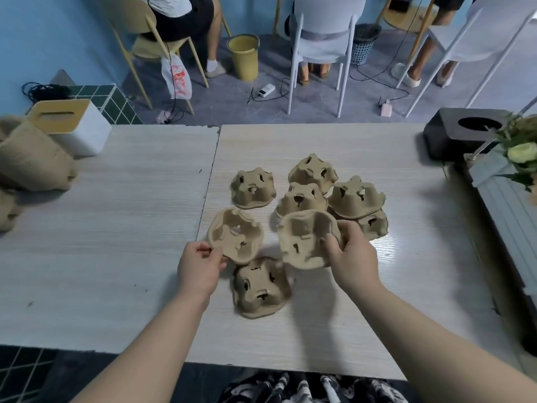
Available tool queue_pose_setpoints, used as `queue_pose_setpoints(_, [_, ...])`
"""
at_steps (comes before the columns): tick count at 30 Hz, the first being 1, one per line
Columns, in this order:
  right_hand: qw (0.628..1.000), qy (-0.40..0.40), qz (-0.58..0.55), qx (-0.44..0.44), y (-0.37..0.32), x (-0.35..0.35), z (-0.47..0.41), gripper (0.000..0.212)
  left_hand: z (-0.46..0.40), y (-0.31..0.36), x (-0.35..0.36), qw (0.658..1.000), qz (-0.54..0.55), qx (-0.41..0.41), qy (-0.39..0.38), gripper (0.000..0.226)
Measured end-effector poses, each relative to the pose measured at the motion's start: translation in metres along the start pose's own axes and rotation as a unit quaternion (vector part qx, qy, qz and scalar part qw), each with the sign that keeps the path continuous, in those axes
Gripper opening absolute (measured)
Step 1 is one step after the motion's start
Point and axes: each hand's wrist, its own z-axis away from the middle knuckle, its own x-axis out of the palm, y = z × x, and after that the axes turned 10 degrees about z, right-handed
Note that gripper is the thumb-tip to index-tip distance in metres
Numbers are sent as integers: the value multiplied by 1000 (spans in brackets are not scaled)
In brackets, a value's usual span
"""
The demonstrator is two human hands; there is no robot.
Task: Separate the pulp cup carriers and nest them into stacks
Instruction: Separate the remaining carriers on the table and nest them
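Left hand [200, 267] fingers pinch the near rim of one carrier [236, 239]; right hand [350, 257] fingers curl round a second carrier's [308, 239] right edge. Both face hollow-up above the tabletop [116, 228]. Six loose carriers [252, 191] lie beyond and below the fingers.

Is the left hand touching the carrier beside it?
Touching. The head view shows the left hand pinching the near rim of the open-side-up carrier, thumb and fingertips closed on its edge.

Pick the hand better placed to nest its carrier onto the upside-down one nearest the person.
Left, narrowly. The left hand pinches its carrier by the rim, just up-left of the upside-down carrier. The right hand grips a carrier further off to the right.
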Motion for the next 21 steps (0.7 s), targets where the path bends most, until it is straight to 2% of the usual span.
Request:
queue_pose_setpoints(5, [990,-37,-132,43,-28,24,2,71,-17,-2,-13,999,-10,-18,-28,12])
queue_pose_setpoints(9, [976,-88,-187,62,-51,58,3,82,-25,-5,-28,998,-18,-40,-36,24])
queue_pose_setpoints(12, [973,-116,-181,84,-67,79,6,75,-28,-5,-38,996,-30,-60,-55,23])
queue_pose_setpoints(14, [982,-125,-119,81,-75,85,7,59,-30,-3,-43,994,-37,-72,-76,19])
queue_pose_setpoints(17, [990,-122,-7,73,-82,90,6,38,-32,4,-49,987,-115,-56,-99,22])
queue_pose_setpoints(21, [990,-87,100,39,-87,94,3,47,-39,20,-56,980,-181,-6,-75,33])
